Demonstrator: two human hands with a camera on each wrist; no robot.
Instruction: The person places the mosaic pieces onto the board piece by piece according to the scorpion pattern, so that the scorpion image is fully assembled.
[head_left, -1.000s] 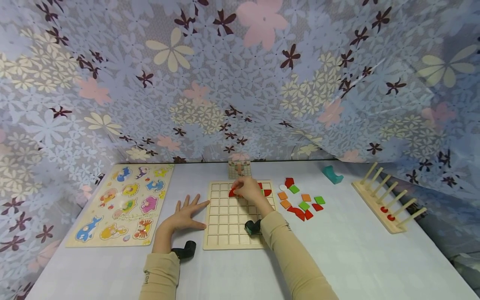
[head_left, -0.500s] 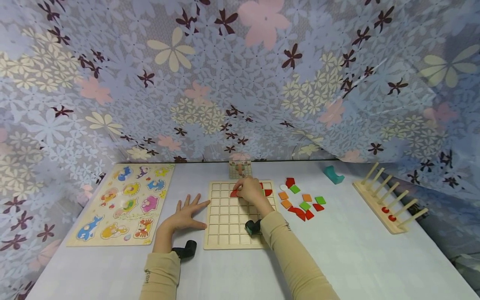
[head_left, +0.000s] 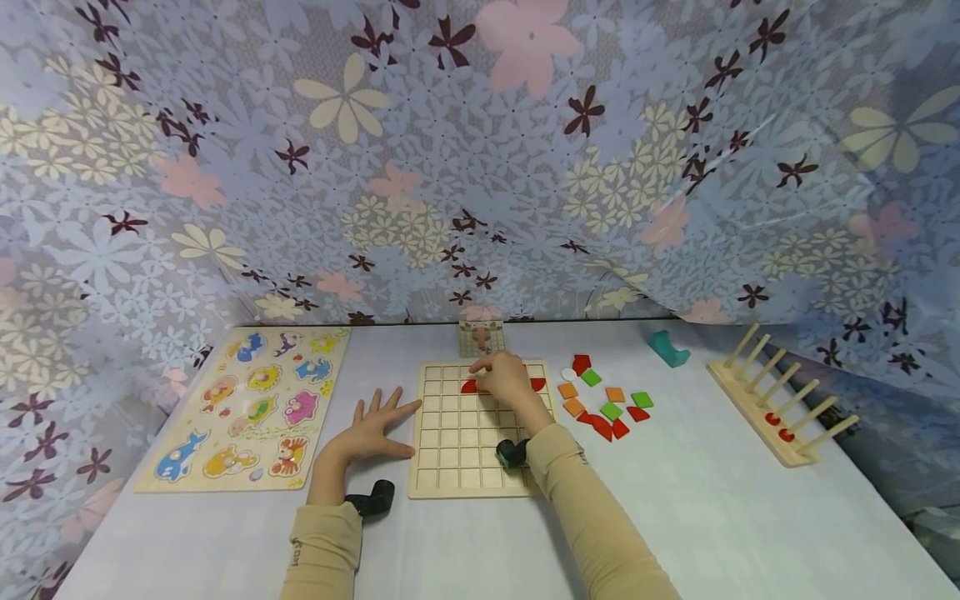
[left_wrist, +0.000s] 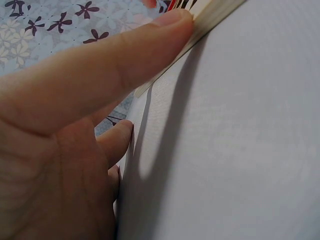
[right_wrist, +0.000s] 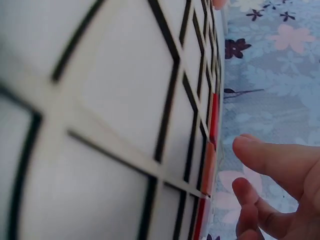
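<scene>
The left hand, fingers spread, touched the pale wooden gridded board; the right hand, fingers apart, hovered beside a red quarter-round tile, likely light, stiff, best edge-pinched.

Board: pale wood, square grid; red pieces upon it.
Right of board: tiles in red, orange, green; white disc; teal block; pale wooden rack, red beads.
Left of board: pale wooden puzzle, multicoloured animals.
Beneath board: whitish worktop.
Behind board: grey-blue backdrop, cream, pink, maroon flowers.
</scene>
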